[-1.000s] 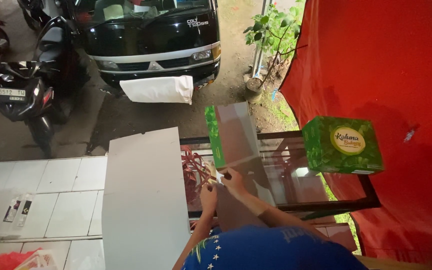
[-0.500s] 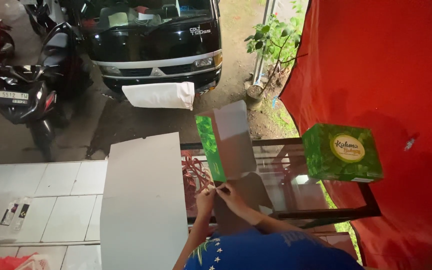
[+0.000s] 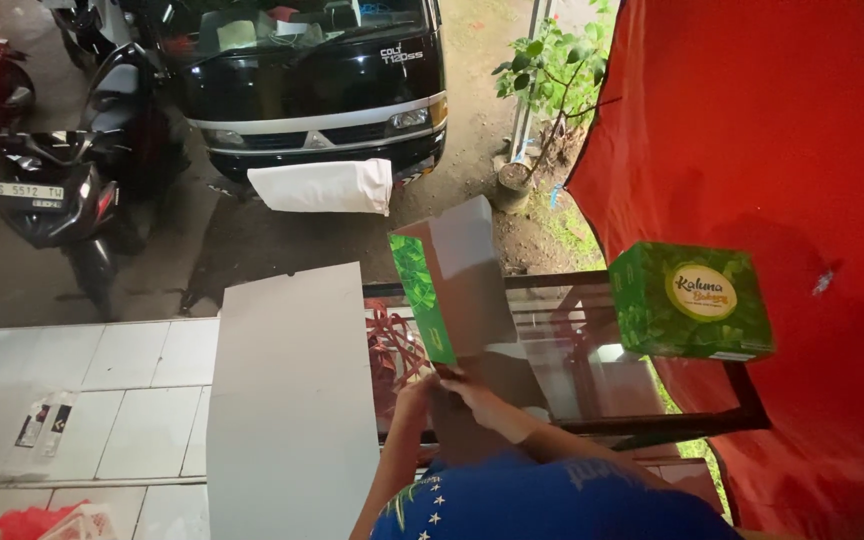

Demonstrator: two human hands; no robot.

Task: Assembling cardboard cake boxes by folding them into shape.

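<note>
Over the glass worktop, both hands meet at the lower edge of a half-folded carton, green outside and grey inside, which stands tilted above the glass. The left hand has its grip closed on the carton's bottom edge; the right hand pinches the same edge just beside it. A finished green box sits on the worktop's right corner, well apart. A stack of flat grey cardboard lies to the left.
</note>
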